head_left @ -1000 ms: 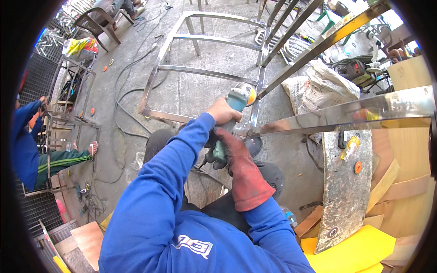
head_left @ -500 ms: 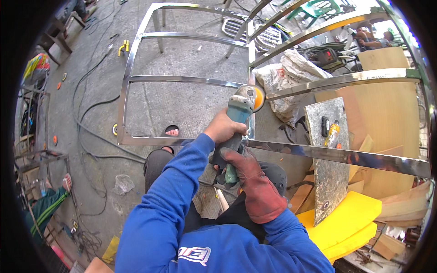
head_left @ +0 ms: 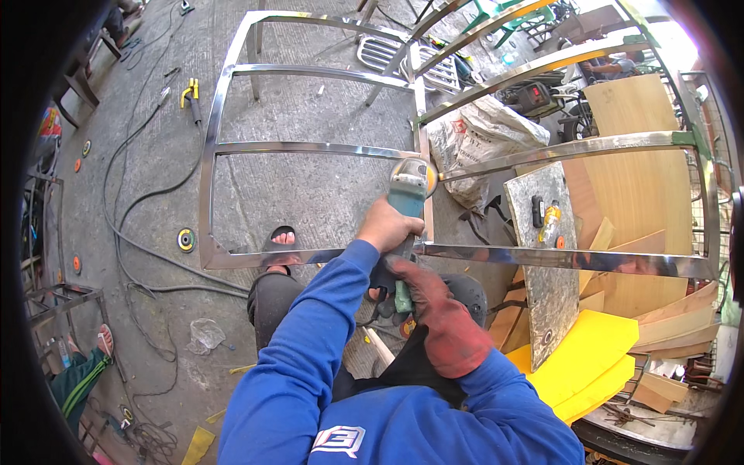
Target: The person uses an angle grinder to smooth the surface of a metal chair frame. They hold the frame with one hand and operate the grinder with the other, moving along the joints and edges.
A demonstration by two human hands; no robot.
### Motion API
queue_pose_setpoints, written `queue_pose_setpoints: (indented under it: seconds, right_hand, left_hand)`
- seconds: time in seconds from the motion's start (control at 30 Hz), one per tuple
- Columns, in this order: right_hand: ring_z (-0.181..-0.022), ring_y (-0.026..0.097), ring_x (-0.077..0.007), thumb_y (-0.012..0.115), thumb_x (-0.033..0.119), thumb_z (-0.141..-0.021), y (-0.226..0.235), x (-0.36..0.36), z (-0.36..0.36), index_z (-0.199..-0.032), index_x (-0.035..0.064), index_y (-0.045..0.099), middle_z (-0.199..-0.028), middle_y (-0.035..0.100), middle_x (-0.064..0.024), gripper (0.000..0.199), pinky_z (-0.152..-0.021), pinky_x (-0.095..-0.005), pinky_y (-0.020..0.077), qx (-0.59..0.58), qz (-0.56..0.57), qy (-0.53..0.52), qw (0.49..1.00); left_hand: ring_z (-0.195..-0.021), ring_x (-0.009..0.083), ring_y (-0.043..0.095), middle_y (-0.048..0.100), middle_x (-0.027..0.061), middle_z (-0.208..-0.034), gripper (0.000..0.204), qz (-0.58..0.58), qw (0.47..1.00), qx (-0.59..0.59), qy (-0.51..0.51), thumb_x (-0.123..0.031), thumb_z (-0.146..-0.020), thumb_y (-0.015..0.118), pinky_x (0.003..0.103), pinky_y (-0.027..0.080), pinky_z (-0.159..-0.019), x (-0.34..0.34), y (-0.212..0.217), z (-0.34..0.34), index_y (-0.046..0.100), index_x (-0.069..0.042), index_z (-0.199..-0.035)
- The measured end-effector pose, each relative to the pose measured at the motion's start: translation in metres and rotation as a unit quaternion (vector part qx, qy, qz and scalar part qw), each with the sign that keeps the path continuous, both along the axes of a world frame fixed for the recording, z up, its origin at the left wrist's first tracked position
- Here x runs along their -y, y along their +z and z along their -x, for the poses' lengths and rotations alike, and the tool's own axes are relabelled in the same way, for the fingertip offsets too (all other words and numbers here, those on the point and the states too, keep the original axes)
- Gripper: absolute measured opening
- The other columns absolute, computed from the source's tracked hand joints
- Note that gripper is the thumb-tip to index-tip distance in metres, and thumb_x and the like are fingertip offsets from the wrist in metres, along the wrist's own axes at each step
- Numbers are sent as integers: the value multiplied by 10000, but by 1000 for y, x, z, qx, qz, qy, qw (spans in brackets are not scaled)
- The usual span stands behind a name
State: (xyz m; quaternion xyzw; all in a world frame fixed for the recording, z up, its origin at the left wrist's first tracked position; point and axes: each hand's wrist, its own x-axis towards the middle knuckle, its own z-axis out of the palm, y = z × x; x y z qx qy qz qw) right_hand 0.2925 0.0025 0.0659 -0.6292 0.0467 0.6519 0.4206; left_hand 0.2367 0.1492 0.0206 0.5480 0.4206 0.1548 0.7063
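I hold a teal angle grinder (head_left: 406, 200) against a shiny steel tube frame (head_left: 310, 149). My bare left hand (head_left: 385, 227) grips the grinder's body just behind its head. In a red-brown work glove, my right hand (head_left: 434, 310) is closed on the rear handle. The yellowish disc (head_left: 411, 167) touches the upright tube where a crossbar joins it. Both blue sleeves come in from below. My sandalled foot (head_left: 280, 240) rests by the frame's lower bar.
Black cables (head_left: 139, 194) trail over the concrete floor with loose discs (head_left: 186, 239) scattered about. A white sack (head_left: 484, 136), plywood sheets (head_left: 635, 178) and yellow boards (head_left: 589, 360) lie on the right. Another person's leg (head_left: 81, 380) shows at lower left.
The view swung left and down, so the frame now fills the centre. The grinder's disc stays on the upright tube and both hands keep their grip.
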Motion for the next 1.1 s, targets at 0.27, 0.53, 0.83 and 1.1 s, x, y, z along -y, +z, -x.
queue_pose_setpoints:
  seconds: [0.27, 0.53, 0.83, 1.1]
  right_hand:
    - [-727, 698, -174, 720, 330, -913, 35, 8, -12, -1149, -13, 670, -969, 741, -125, 419, -608, -300, 579, -4, -44, 13, 999]
    - [-649, 693, -207, 721, 353, -904, 79, 22, -19, -1212, -32, 638, -961, 728, -148, 500, -513, -319, 563, 99, -36, 32, 994]
    - [-478, 668, -191, 628, 477, -965, 136, 97, -57, -1207, 1, 657, -930, 760, -188, 535, -364, -296, 517, 34, 77, -80, 993]
    - [-399, 616, -170, 537, 499, -1036, 99, 154, -62, -1156, 34, 688, -799, 754, -198, 504, -335, -274, 455, -19, 76, -90, 993]
  left_hand:
    - [-768, 187, 673, 669, 70, -919, 397, 195, 969, 151, -7, -91, -712, 795, 364, 555, -689, 12, -12, -10, 640, -19, -1071]
    - [-722, 185, 646, 644, 67, -891, 372, 180, 950, 254, -5, -140, -732, 743, 340, 541, -664, 29, 8, -23, 603, -39, -1062]
    - [-715, 176, 642, 637, 57, -859, 328, 380, 893, 239, 32, -181, -753, 742, 343, 545, -663, 36, 20, -22, 607, -52, -1022]
    - [-693, 183, 643, 645, 61, -870, 307, 244, 929, 278, -27, -144, -757, 749, 361, 545, -623, 17, 27, -37, 609, -51, -1014]
